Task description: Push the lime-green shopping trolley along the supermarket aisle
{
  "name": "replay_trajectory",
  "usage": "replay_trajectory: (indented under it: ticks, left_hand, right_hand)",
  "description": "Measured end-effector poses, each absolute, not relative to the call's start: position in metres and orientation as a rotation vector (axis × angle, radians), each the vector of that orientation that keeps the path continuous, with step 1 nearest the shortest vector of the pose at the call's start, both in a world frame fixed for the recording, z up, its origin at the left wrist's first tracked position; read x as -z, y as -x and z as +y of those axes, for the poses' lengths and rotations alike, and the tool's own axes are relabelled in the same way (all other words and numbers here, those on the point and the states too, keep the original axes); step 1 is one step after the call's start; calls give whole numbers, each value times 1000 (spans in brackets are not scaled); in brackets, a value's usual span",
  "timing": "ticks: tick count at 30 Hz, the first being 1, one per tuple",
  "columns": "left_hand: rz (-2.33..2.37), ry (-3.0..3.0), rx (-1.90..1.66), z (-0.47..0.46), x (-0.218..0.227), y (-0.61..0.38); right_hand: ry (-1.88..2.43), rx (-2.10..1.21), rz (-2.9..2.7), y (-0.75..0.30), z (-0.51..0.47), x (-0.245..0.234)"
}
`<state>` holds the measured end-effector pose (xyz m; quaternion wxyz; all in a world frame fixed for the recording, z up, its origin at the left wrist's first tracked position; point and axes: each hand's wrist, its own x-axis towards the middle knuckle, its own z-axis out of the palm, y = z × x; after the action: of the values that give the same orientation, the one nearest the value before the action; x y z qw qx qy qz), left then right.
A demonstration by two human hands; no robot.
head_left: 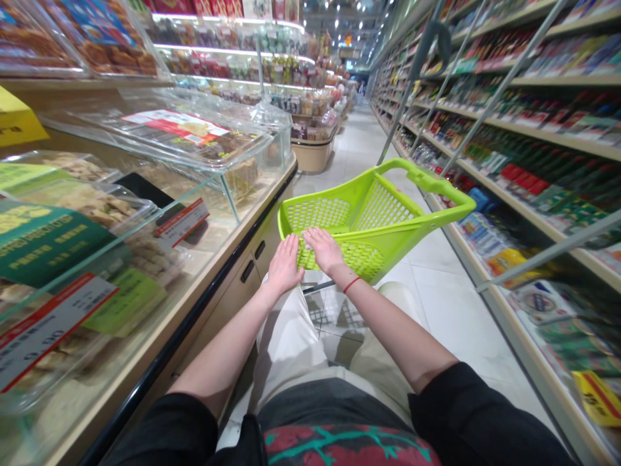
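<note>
A lime-green plastic shopping basket on wheels stands in the aisle in front of me, tilted, with its handle bar at the upper right. Nothing shows inside it. My left hand lies flat on the basket's near rim with fingers stretched out. My right hand rests next to it on the same rim, fingers also extended. A red string circles my right wrist. Neither hand holds anything.
A glass-topped display counter with packed biscuits and price tags runs along my left. Shelves of packaged goods line the right. The white tiled aisle floor stretches ahead between them. My legs in light trousers are below.
</note>
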<state>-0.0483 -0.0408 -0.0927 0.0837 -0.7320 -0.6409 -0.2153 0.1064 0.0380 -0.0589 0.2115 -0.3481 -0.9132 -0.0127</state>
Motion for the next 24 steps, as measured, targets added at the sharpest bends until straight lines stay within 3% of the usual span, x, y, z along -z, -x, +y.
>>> replay_trajectory:
  ticks: [10,24]
  left_hand:
    - [-1983,2166,581,-45,84,45]
    - [-1962,2210,643,-42,90,54]
  right_hand:
    - [1318,221,-2142,-177,51,77]
    - [927,12,-2526,-82,26,61]
